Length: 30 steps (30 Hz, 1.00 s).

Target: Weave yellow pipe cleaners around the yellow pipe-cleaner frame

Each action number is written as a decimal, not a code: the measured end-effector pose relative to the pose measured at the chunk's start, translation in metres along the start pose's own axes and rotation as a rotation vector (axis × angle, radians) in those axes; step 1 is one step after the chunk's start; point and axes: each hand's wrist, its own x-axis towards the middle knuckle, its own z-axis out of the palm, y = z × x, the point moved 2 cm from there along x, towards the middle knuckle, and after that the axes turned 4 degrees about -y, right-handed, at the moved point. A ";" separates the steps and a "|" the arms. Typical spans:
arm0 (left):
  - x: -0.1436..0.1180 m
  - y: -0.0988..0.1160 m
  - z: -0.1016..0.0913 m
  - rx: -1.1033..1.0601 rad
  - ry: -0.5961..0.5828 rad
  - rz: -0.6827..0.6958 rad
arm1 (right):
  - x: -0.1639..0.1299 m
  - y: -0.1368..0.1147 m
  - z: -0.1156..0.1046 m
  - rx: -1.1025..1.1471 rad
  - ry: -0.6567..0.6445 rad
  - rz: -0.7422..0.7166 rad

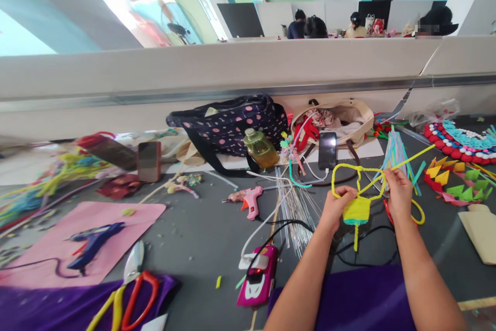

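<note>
Both hands hold a yellow pipe-cleaner craft piece (357, 209) above the grey table (201, 238). It has a woven yellow block with a teal band at the bottom, wire loops on top and a short stem hanging down. My left hand (336, 207) grips the left side of the woven block. My right hand (398, 194) pinches a long yellow pipe cleaner (411, 160) that runs up to the right from the piece. A red loop of wire (387, 213) shows just below my right hand.
A pink glue gun (248, 199), clear sticks (295, 207), a pink toy car (260, 279), scissors (134, 289) and a blue glue gun (91, 243) on pink felt lie left. Bags (232, 122), a bottle (260, 149) and a phone (327, 150) stand behind. Felt shapes (457, 178) lie right. People sit beyond the partition.
</note>
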 end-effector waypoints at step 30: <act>0.003 -0.003 -0.004 -0.008 -0.110 -0.008 | 0.009 0.016 -0.008 0.177 0.008 0.149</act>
